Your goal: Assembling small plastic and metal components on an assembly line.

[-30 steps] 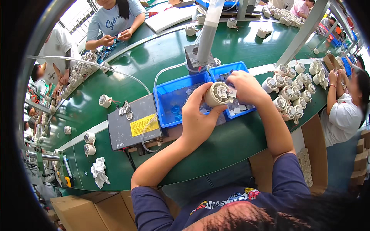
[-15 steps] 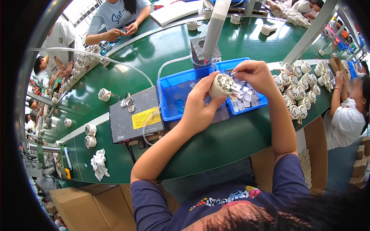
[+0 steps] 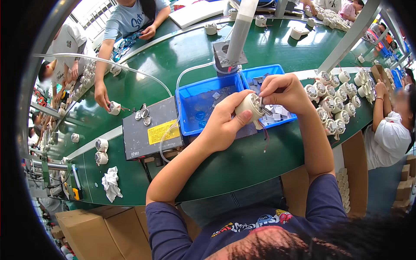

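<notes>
A long green worktop [image 3: 255, 162] spans the frame, its near edge bending from lower left across the centre to the right side; between the two forearms an open strip of green lies between that edge and the bins, and another patch of green shows left of the dark box. Brown cardboard boxes [image 3: 89, 236] stand below the edge at lower left. A pale grey upright post [image 3: 242, 39] comes down at upper centre, just behind the bins, bounding the room there. A dark grey metal box with a yellow label [image 3: 134, 138] sits left of centre, right beside a wide blue plastic bin [image 3: 208, 86]; a second blue plastic bin [image 3: 264, 70] adjoins it on the right, near a cluster of cream-white round housings [image 3: 333, 102] at the right. A crumpled white cloth [image 3: 111, 184] lies near the edge at lower left. Around the centre, the left hand [image 3: 223, 123] is wrapped on a cream-white plastic cylinder [image 3: 248, 108], fingers over the far side and thumb on the near side, holding it tilted in the air over the adjoining parts of the bins. The right hand [image 3: 286, 93] has its thumb and fingertips drawn together at the cylinder's end face; whether they pinch a small piece, I cannot tell. Below that hand, small grey-white square pieces [image 3: 277, 113] lie heaped in the second bin. Thin reddish wires [image 3: 265, 138] dangle from the cylinder toward the worktop.
</notes>
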Action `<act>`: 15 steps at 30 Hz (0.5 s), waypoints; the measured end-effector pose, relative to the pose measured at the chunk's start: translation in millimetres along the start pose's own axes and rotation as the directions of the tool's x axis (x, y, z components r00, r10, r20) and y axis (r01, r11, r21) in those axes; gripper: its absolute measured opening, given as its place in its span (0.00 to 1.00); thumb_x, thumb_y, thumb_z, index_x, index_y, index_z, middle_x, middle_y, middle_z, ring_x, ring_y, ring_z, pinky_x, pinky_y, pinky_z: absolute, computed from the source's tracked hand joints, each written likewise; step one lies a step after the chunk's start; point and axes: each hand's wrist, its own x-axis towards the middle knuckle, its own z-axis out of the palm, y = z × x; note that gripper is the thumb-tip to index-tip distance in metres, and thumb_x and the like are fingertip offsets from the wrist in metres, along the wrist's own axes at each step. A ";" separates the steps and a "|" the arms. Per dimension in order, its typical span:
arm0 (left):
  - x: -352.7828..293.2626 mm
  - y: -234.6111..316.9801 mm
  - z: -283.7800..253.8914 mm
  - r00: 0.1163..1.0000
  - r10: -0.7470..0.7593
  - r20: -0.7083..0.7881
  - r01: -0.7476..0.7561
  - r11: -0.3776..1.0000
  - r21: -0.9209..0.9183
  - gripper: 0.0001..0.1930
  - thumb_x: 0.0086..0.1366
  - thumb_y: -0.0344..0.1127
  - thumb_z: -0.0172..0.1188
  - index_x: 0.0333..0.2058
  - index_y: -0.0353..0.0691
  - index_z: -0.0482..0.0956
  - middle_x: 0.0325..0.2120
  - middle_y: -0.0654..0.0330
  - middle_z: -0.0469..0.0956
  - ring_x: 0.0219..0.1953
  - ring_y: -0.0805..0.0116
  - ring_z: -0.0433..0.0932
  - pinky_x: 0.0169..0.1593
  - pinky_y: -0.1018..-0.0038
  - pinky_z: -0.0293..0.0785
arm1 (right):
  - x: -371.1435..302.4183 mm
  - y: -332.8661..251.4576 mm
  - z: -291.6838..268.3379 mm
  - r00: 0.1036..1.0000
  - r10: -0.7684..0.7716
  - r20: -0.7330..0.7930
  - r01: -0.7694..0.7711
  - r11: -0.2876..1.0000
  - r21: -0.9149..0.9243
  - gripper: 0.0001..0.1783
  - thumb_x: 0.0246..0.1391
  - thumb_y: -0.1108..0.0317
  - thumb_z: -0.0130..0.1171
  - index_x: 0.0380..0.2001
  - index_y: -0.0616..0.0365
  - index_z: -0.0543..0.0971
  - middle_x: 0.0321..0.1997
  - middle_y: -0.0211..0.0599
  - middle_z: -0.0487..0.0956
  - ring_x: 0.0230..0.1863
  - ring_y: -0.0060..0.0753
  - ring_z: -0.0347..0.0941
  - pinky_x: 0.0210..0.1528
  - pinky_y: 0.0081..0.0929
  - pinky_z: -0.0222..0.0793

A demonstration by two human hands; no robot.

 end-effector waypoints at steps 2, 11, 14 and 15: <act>-0.5 1.6 -4.7 0.999 -0.015 0.048 0.015 1.000 0.012 0.26 0.78 0.39 0.62 0.68 0.30 0.74 0.56 0.51 0.81 0.58 0.60 0.79 0.65 0.65 0.73 | 0.2 -2.4 1.1 0.999 -0.002 0.037 0.002 1.000 0.001 0.10 0.52 0.84 0.78 0.37 0.64 0.91 0.40 0.38 0.88 0.42 0.26 0.83 0.46 0.25 0.80; 2.5 3.0 -8.0 0.976 -0.065 0.206 0.055 0.997 0.055 0.29 0.80 0.39 0.63 0.72 0.30 0.70 0.60 0.53 0.79 0.62 0.63 0.78 0.68 0.66 0.73 | 2.2 0.4 1.0 0.956 0.246 0.161 -0.270 0.951 0.151 0.37 0.42 0.73 0.87 0.57 0.63 0.81 0.43 0.25 0.76 0.40 0.18 0.67 0.44 0.20 0.66; 1.1 3.4 -3.9 0.988 -0.041 0.152 0.044 0.999 -0.015 0.30 0.80 0.38 0.63 0.73 0.29 0.68 0.61 0.52 0.78 0.63 0.63 0.78 0.69 0.65 0.73 | 3.4 -4.0 8.0 0.984 0.062 0.168 -0.115 0.938 0.327 0.45 0.43 0.66 0.86 0.64 0.67 0.78 0.48 0.29 0.76 0.43 0.20 0.67 0.48 0.22 0.66; -0.4 2.6 -3.0 0.996 -0.019 0.092 0.027 0.995 -0.095 0.31 0.80 0.37 0.63 0.74 0.29 0.67 0.62 0.51 0.78 0.65 0.63 0.77 0.70 0.65 0.73 | 3.5 -4.6 9.7 0.981 -0.015 0.194 -0.060 0.925 0.375 0.54 0.42 0.61 0.85 0.71 0.71 0.72 0.55 0.34 0.78 0.45 0.21 0.66 0.49 0.24 0.67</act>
